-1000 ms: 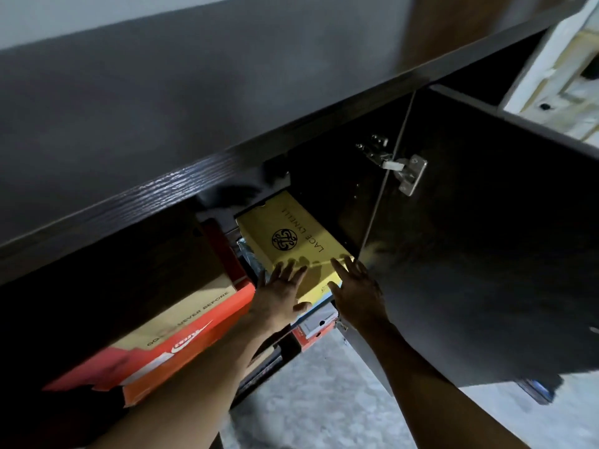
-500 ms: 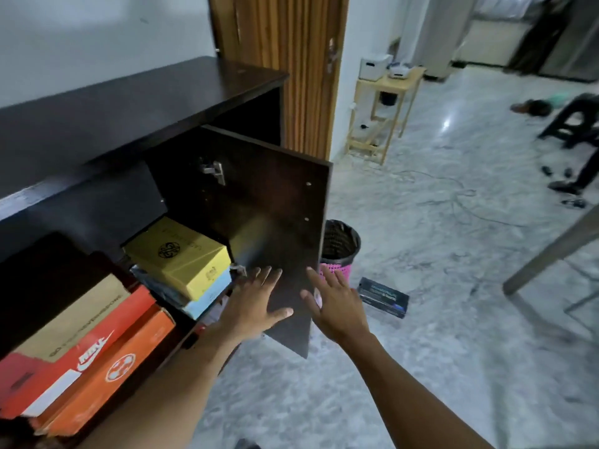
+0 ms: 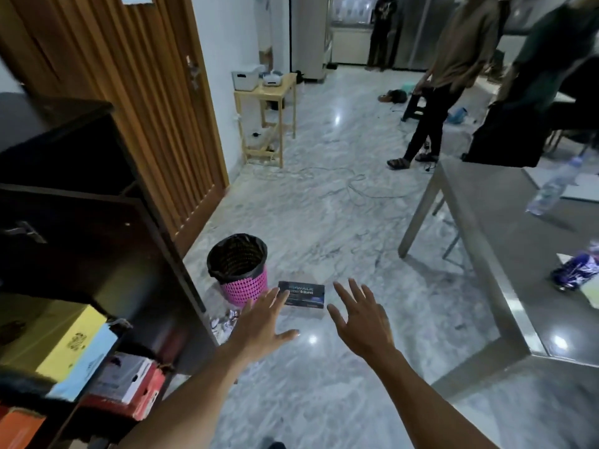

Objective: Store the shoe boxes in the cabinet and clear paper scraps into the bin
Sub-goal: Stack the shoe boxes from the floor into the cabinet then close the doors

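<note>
Single wide-angle head view, forward and down over the marble floor [image 3: 324,222], cabinet [image 3: 81,238] close at left.

You see a dark shoe box [image 3: 301,294] lying flat on the floor [image 3: 324,222], just beside the upright pink bin [image 3: 243,286].

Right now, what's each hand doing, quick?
Left hand: open, fingers spread, holding nothing.
Right hand: open, fingers spread, holding nothing.

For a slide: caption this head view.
Open left hand and right hand reach toward dark shoe box beside pink bin.
</note>
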